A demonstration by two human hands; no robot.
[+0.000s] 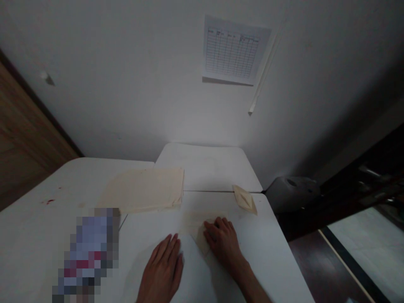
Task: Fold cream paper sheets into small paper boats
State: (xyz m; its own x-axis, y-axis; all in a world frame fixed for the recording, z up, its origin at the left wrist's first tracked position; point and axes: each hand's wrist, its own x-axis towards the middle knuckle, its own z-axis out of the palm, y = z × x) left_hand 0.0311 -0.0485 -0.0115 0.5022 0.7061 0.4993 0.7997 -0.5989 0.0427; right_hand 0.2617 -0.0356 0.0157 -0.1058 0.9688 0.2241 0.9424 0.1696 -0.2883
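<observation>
A thin cream sheet of paper (192, 221) lies on the white table, its lower part running under my right hand. My right hand (222, 242) rests on this sheet with its fingers curled and thumb drawn in, gripping or pressing it; the fingertips are partly hidden. To the left, my left hand (162, 265) lies flat on the table with its fingers stretched out, close to the sheet's lower left side and holding nothing. A folded piece of cream paper (245, 200) sits beyond my right hand.
A stack of cream paper sheets (148, 189) lies at the back left on the white tables (208, 164). A pixelated bluish object (90, 248) is at the left. A printed chart (235, 52) hangs on the wall. A grey container (292, 193) stands beyond the table's right edge.
</observation>
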